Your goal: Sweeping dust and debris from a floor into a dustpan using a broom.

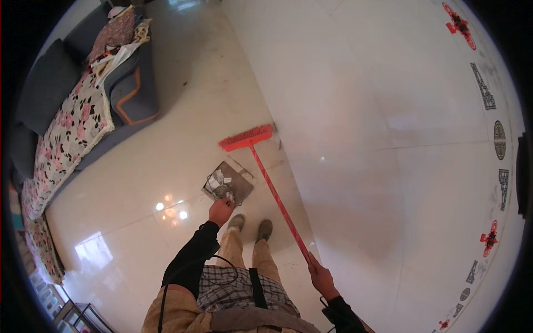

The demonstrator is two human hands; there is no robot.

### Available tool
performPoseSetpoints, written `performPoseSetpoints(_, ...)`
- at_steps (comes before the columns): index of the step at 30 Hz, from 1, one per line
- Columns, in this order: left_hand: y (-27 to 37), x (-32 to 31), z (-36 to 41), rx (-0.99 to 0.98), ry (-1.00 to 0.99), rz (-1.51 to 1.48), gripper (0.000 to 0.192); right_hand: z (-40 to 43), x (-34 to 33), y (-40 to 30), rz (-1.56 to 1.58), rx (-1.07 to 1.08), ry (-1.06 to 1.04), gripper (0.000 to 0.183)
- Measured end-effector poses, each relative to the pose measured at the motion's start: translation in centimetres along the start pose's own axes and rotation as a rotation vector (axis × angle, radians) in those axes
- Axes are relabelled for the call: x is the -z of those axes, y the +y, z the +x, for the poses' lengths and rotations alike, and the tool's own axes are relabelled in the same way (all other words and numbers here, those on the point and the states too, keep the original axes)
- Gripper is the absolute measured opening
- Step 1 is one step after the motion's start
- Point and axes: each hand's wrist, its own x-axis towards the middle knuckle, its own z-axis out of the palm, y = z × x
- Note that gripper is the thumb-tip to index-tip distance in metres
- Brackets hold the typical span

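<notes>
My right hand (322, 277) grips the lower end of a long red broom handle (278, 195). The handle slants away to a red broom head (247, 138), whose bristles point away from me near the wall's base. My left hand (221, 212) is closed at the near edge of a grey-brown dustpan (242, 180), seemingly around its handle, which the fingers mostly hide. Inside the pan lie white scraps (216, 179) and a clump of greyish debris (220, 191). The broom head is beyond the dustpan, apart from it.
A grey sofa (135, 93) with a floral cover (77, 114) and piled cloths (114, 39) stands at left. A white wall (354, 125) rises along the right. My shoes (265, 229) are just behind the dustpan on the glossy tile floor (133, 179). A dark-framed rack (81, 316) stands lower left.
</notes>
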Motion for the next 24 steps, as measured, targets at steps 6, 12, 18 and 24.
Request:
performPoseSetpoints(6, -2.2, -0.2, -2.9, 0.080, 0.060, -0.091, 0.027, 0.4, -4.5, 0.4, -0.017, 0.019, -0.001, 0.047)
performPoseSetpoints(12, -2.4, 0.0, -3.0, 0.119, 0.036, -0.080, 0.027, -11.0, -4.7, 1.8, -0.040, -0.123, -0.172, 0.047)
performPoseSetpoints(18, -1.6, -0.1, -3.0, 0.082, 0.033, -0.091, 0.028, -14.3, 0.0, 1.3, 0.484, -0.523, -0.364, 0.045)
performPoseSetpoints(24, -2.7, -0.1, -5.7, 0.058, 0.000, -0.111, 0.026, -3.1, -3.3, 0.1, 0.349, -0.032, 0.000, 0.046)
